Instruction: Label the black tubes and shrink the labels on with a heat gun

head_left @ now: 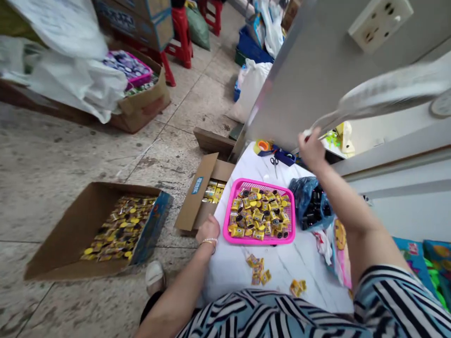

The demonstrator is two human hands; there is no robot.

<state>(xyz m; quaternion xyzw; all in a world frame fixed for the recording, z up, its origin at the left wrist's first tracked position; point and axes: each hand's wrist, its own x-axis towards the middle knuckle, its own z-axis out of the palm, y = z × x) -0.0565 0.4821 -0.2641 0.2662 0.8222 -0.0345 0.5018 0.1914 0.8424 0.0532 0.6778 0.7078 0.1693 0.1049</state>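
My right hand (312, 150) is raised at the far side of the white table (282, 267), fingers closed on the rim of a white fan guard (387, 94) that is smeared by motion. My left hand (208, 230) rests curled at the table's left edge, next to a pink basket (228, 211) filled with several small yellow-wrapped packets (259, 213). Whether anything is in it is hidden. A few loose yellow packets (259, 272) lie on the table near me.
A blue bag of dark items (310, 204) sits right of the basket, with scissors (274, 162) and tape (262, 145) behind. On the floor stand a small open carton (200, 195) and a large box of packets (105, 230). More boxes and red stools (179, 33) stand farther back.
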